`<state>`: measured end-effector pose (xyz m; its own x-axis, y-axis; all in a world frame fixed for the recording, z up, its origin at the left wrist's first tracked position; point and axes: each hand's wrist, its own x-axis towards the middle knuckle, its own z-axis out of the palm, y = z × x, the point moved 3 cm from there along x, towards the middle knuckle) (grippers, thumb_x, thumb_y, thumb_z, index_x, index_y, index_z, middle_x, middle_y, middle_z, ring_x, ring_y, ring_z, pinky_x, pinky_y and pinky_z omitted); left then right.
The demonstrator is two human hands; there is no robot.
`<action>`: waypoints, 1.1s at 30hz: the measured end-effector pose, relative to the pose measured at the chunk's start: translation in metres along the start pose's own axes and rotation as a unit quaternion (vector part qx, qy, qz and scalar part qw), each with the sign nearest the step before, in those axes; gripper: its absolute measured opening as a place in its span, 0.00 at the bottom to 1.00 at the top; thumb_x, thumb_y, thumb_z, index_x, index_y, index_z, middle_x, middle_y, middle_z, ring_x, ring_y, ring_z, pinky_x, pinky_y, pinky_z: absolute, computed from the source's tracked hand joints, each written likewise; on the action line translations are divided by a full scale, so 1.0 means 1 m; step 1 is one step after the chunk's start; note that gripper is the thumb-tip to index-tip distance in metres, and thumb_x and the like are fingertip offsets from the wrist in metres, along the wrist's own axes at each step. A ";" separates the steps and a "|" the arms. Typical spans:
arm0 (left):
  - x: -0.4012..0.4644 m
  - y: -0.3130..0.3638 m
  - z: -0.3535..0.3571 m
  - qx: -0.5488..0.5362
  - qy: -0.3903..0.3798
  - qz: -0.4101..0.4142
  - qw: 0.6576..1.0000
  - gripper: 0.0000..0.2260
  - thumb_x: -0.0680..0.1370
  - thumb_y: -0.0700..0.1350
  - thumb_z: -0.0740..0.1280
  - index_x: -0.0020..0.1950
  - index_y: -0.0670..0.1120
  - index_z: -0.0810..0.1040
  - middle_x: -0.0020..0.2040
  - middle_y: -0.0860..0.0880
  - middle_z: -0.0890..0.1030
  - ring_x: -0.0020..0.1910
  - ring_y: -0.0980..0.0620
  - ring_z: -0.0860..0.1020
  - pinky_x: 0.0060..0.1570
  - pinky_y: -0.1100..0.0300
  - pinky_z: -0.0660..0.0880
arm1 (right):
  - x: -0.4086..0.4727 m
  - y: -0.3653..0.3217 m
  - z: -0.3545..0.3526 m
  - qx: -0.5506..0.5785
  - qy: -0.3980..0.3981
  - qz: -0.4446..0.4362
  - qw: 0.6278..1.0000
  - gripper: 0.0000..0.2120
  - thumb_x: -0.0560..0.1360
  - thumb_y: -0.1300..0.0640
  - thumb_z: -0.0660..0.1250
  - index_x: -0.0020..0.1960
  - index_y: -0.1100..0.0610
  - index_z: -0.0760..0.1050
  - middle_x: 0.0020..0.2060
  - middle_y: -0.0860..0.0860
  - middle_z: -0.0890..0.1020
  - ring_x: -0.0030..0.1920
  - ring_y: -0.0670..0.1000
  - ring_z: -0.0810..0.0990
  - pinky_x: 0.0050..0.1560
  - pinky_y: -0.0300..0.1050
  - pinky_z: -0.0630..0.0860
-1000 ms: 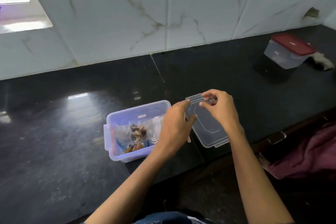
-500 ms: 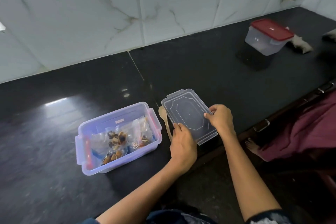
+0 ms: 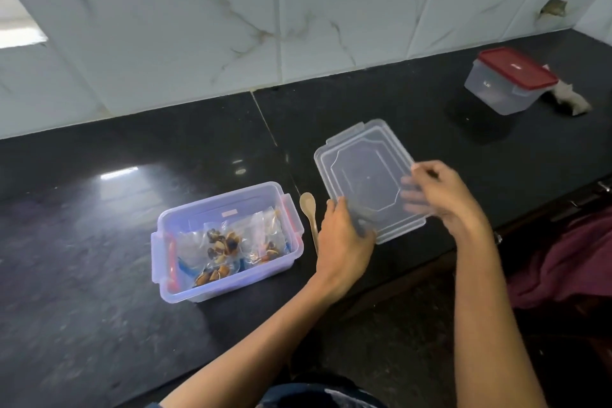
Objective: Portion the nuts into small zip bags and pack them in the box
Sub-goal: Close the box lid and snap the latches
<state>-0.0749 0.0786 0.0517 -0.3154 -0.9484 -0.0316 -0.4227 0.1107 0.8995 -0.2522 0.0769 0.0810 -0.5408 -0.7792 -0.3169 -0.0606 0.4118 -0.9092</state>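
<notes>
A clear plastic box [image 3: 228,285] with red clips stands open on the black counter, left of centre. Inside it lie small zip bags of nuts [image 3: 222,247]. To its right I hold the box's clear lid [image 3: 362,172] tilted up off the counter. My left hand [image 3: 342,240] grips the lid's near left corner. My right hand [image 3: 437,194] holds its right edge, with fingers showing through the plastic underneath.
A small wooden spoon [image 3: 309,212] lies between the box and the lid. A second container with a red lid [image 3: 511,81] stands at the back right beside a crumpled cloth [image 3: 569,99]. A tiled wall runs behind; the counter's front edge passes under my forearms.
The lid lay flat on the counter with both hands at its near edge; now both hands have raised and tilted it. The camera has moved closer.
</notes>
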 end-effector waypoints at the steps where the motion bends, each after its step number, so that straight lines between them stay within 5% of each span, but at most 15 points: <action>1: 0.001 0.006 -0.007 -0.018 0.010 0.004 1.000 0.18 0.72 0.41 0.69 0.60 0.48 0.72 0.50 0.56 0.72 0.55 0.53 0.74 0.57 0.56 0.74 | -0.007 -0.014 0.002 0.040 -0.022 -0.025 0.999 0.03 0.79 0.52 0.62 0.51 0.50 0.72 0.53 0.54 0.81 0.45 0.52 0.84 0.42 0.48 0.82; 5: 0.004 0.017 -0.045 -0.156 0.019 -0.022 0.987 0.22 0.77 0.48 0.68 0.68 0.46 0.68 0.65 0.50 0.76 0.64 0.50 0.74 0.63 0.51 0.73 | -0.038 -0.063 0.024 0.090 -0.045 -0.184 0.978 0.07 0.78 0.52 0.64 0.55 0.51 0.73 0.50 0.49 0.84 0.46 0.48 0.85 0.42 0.41 0.81; 8: 0.005 0.015 -0.089 -0.289 0.036 -0.070 0.954 0.19 0.80 0.49 0.64 0.69 0.44 0.68 0.62 0.44 0.78 0.60 0.49 0.78 0.59 0.55 0.76 | -0.060 -0.085 0.057 0.058 -0.060 -0.306 0.948 0.09 0.77 0.54 0.66 0.56 0.53 0.74 0.50 0.49 0.83 0.47 0.43 0.83 0.43 0.35 0.79; 10: 0.002 0.010 -0.125 -0.388 0.059 -0.113 0.913 0.16 0.80 0.54 0.59 0.64 0.46 0.71 0.59 0.42 0.79 0.57 0.47 0.80 0.57 0.55 0.76 | -0.071 -0.089 0.085 0.046 -0.109 -0.362 0.925 0.08 0.76 0.58 0.68 0.55 0.55 0.76 0.50 0.48 0.82 0.50 0.42 0.81 0.48 0.34 0.77; 14: -0.009 -0.008 -0.201 -0.581 0.097 -0.172 0.790 0.28 0.77 0.64 0.58 0.63 0.42 0.72 0.57 0.39 0.79 0.54 0.44 0.81 0.50 0.49 0.80 | -0.088 -0.081 0.135 -0.022 -0.189 -0.430 0.882 0.12 0.73 0.60 0.71 0.55 0.51 0.78 0.50 0.45 0.81 0.52 0.41 0.79 0.50 0.33 0.74; 16: -0.017 -0.019 -0.230 -0.594 0.118 -0.191 0.773 0.26 0.77 0.62 0.60 0.58 0.40 0.75 0.53 0.41 0.82 0.49 0.46 0.83 0.44 0.51 0.82 | -0.093 -0.073 0.152 -0.105 -0.176 -0.504 0.839 0.13 0.72 0.58 0.72 0.55 0.48 0.79 0.48 0.40 0.79 0.51 0.39 0.76 0.52 0.34 0.71; 20: -0.030 -0.057 -0.251 -0.455 0.203 -0.243 0.832 0.09 0.77 0.46 0.67 0.51 0.42 0.79 0.38 0.47 0.84 0.32 0.54 0.82 0.34 0.62 0.80 | -0.098 -0.049 0.177 -0.182 -0.172 -0.572 0.781 0.11 0.70 0.57 0.74 0.52 0.50 0.82 0.47 0.35 0.80 0.49 0.38 0.74 0.53 0.34 0.65; 24: -0.048 -0.090 -0.245 -0.227 0.278 -0.241 0.902 0.09 0.75 0.43 0.71 0.51 0.39 0.82 0.40 0.45 0.84 0.40 0.47 0.83 0.34 0.58 0.81 | -0.101 -0.009 0.188 -0.209 -0.200 -0.549 0.784 0.10 0.69 0.58 0.75 0.49 0.49 0.84 0.46 0.39 0.84 0.47 0.41 0.74 0.50 0.41 0.69; 28: -0.059 -0.112 -0.236 -0.106 0.307 -0.253 0.911 0.10 0.71 0.47 0.75 0.50 0.45 0.84 0.41 0.47 0.85 0.40 0.48 0.84 0.42 0.48 0.82 | -0.099 0.014 0.188 -0.206 -0.236 -0.491 0.813 0.10 0.69 0.57 0.74 0.49 0.47 0.84 0.45 0.34 0.81 0.48 0.41 0.75 0.50 0.46 0.74; 33: -0.064 -0.123 -0.227 -0.041 0.301 -0.270 0.914 0.10 0.70 0.51 0.75 0.48 0.48 0.85 0.44 0.49 0.86 0.41 0.49 0.84 0.45 0.47 0.81 | -0.097 0.020 0.185 -0.225 -0.257 -0.449 0.826 0.12 0.68 0.60 0.75 0.48 0.46 0.84 0.43 0.32 0.80 0.49 0.42 0.75 0.52 0.48 0.75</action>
<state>0.1904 0.0584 0.0426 0.4550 -0.8525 -0.2572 -0.3058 -0.4208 0.8540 -0.0455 0.0733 0.0438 0.3113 -0.9163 0.2519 -0.6125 -0.3961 -0.6840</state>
